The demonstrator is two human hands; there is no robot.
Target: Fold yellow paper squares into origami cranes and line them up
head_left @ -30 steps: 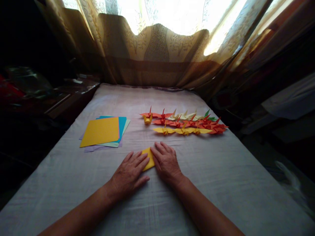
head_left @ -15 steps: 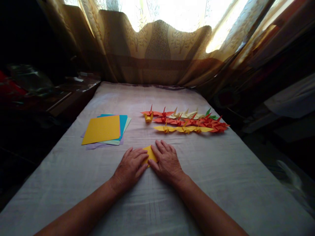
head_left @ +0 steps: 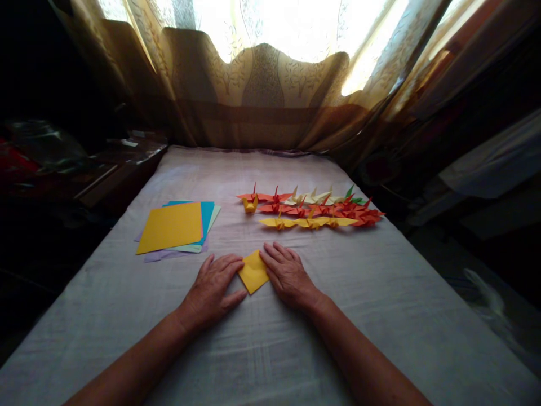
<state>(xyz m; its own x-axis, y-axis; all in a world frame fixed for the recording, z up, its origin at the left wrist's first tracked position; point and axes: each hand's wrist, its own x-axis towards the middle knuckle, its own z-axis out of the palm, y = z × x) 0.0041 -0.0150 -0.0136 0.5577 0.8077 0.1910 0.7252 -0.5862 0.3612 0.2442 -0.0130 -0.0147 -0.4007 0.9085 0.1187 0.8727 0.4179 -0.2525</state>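
Note:
A small folded square of yellow paper [head_left: 253, 273] lies flat on the sheet between my hands, one corner toward me. My left hand [head_left: 214, 286] rests at its left side, with fingertips at the paper's edge and the thumb stretched out near the lower corner. On the other side, my right hand [head_left: 289, 274] lies flat with its fingers over the paper's right edge. Both hands have their fingers extended, and neither grips the paper. Beyond them stand rows of folded paper cranes, among them yellow cranes [head_left: 310, 223] and red cranes [head_left: 321, 210].
A stack of square paper sheets [head_left: 169, 228], yellow on top, lies to the left. A lone yellow folded piece [head_left: 250, 205] sits left of the cranes. Cream cranes [head_left: 315, 197] and a green crane [head_left: 355, 199] stand behind. A patterned curtain [head_left: 262, 84] hangs at the far end.
My hands have drawn apart, the left one shifting left and the right thumb coming off the paper. More of the folded yellow square now shows. The whole view has shifted slightly.

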